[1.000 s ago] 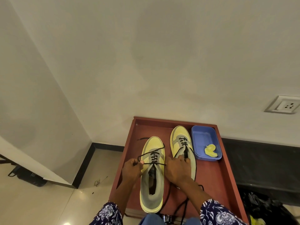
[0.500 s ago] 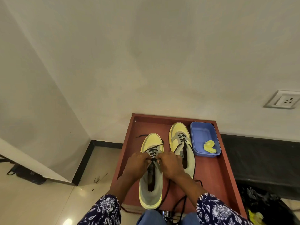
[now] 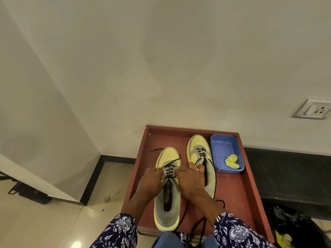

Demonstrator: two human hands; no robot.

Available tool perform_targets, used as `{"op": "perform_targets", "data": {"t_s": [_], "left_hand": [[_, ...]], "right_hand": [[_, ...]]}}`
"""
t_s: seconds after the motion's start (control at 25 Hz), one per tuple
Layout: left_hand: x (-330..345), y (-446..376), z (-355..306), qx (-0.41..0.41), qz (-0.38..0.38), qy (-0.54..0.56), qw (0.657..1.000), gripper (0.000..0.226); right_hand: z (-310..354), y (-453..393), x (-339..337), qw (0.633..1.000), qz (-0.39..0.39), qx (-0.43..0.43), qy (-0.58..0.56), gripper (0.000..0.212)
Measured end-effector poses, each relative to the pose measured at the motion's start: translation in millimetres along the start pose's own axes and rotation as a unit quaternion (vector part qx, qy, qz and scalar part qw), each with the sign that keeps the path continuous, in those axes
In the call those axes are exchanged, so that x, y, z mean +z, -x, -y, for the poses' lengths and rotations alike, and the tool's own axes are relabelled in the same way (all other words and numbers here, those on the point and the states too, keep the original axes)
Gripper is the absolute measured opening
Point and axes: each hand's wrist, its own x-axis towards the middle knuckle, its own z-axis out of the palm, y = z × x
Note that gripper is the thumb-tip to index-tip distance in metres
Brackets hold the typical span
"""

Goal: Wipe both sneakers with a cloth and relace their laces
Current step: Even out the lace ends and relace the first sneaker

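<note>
The near sneaker (image 3: 167, 199) sits on the red-brown bench (image 3: 238, 194) directly under both hands, toe pointing away from the person, its black lace (image 3: 169, 170) crossed through the lower eyelets just beyond the fingertips. The left hand (image 3: 150, 183) has its fingers (image 3: 158, 171) curled in at the left eyelet row, and the right hand (image 3: 190, 179) has its fingers (image 3: 180, 171) bent in at the right row; each seems to pinch a strand of the lace, though the pinch itself is hidden beneath the knuckles. The second sneaker (image 3: 201, 158) lies just right of the right fingers and a little beyond them, already laced partway, with loose lace trailing back toward the person. Further right, past that shoe, a blue tray (image 3: 223, 145) holds the crumpled yellow cloth (image 3: 232, 161). The lace is thin, limp and probably a bit slick, so it will likely slip unless held close to the eyelet and near its stiff tip for threading. The sneaker looks light and its upper soft, so it may shift or fold under a pull; steadying it at the firmer eyelet edge or sole should help.
</note>
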Motion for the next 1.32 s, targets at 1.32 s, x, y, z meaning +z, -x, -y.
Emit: {"op": "perform_targets", "data": {"t_s": [1.32], "left_hand": [[-4.6,17.4,-29.6,-0.144,-0.078,0.554,0.816,0.034]], "right_hand": [[5.3,7.1,15.3,0.782,-0.033,0.122,-0.61,0.032]]}}
